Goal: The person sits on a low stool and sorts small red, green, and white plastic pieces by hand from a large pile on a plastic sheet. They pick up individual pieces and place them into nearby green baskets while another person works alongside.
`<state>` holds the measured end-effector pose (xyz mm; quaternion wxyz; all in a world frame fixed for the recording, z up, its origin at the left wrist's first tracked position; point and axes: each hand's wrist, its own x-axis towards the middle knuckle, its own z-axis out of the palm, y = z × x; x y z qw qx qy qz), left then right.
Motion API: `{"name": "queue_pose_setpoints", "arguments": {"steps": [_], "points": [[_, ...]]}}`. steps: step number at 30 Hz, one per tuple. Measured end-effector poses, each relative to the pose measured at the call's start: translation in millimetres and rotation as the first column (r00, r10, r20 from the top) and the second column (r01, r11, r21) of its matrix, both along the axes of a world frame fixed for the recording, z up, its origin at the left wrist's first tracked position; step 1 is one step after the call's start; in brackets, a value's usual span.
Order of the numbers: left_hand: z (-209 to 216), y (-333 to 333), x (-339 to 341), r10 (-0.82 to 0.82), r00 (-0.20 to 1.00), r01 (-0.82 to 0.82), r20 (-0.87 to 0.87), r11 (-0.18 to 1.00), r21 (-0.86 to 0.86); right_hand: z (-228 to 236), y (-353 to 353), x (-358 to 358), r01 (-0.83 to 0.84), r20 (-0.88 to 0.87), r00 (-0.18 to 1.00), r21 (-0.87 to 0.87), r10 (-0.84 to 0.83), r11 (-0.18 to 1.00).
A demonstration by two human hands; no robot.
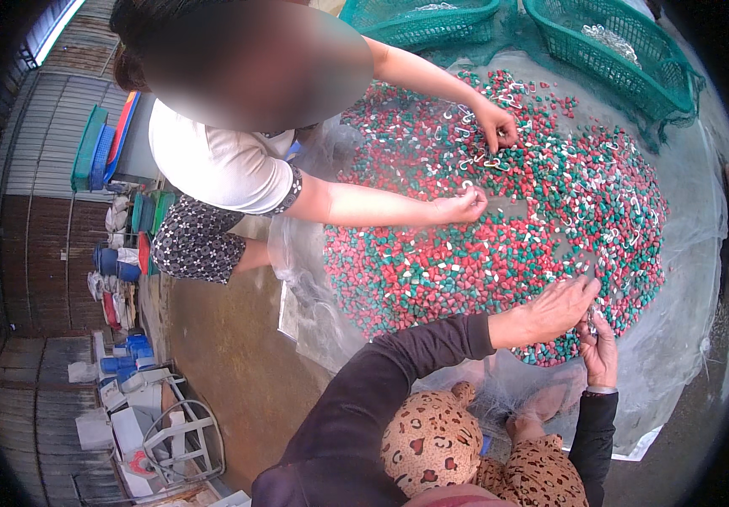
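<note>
Left hand [554,311]: palm down, fingers bent and reaching toward the other fingertips. Cannot tell whether they grip anything.

Right hand [603,351]: thumb and fingers drawn together, pointing up at the left fingertips, around a small greyish item [591,314]. A pinch looks likely, but blur and overlap prevent confirming it. Both hands meet just above the near right edge of the heap, presumably so that one can steady what the other works on.

Heap [449,275]: small red, green and white pieces spread broadly under both pairs of hands, with pale open links [467,160] scattered among them. It lies on a translucent plastic sheet [677,338], which probably keeps the pieces off the floor.

Opposite, a co-worker's right hand [463,205] has bent fingers beside a white link; the co-worker's left hand [499,127] points down into the heap, fingertips curled, contents not visible.

Beyond: two green baskets [609,80] at the far edge, within the co-worker's reach by my judgement. The right-hand one holds whitish items [611,44], apart from the mixed heap. Green netting [516,34] lies around the baskets.
</note>
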<state>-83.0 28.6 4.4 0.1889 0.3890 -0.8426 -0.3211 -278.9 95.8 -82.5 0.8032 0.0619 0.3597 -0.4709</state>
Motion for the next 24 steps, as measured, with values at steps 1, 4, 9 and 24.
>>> {"name": "queue_pose_setpoints", "arguments": {"steps": [1,4,9,24], "points": [[-2.2,0.4,-1.7,-0.017,0.998,0.018,-0.054,1.000,0.020,0.9,-0.1,0.9,0.014,-0.049,0.999,0.022,-0.012,1.000],[-7.2,2.5,-5.7,-0.035,0.989,0.032,-0.142,0.999,-0.026,4.8,-1.0,4.4,0.025,-0.081,0.996,0.010,-0.024,1.000],[-5.6,0.3,-6.1,-0.035,0.978,0.030,-0.204,0.999,-0.028,10.5,-3.8,9.9,0.096,-0.123,0.989,0.074,-0.087,0.993],[-2.2,-10.1,5.3,-0.036,0.994,0.031,-0.100,0.998,-0.051,10.8,-5.5,6.4,-0.023,0.066,0.998,0.020,0.022,1.000]]}}
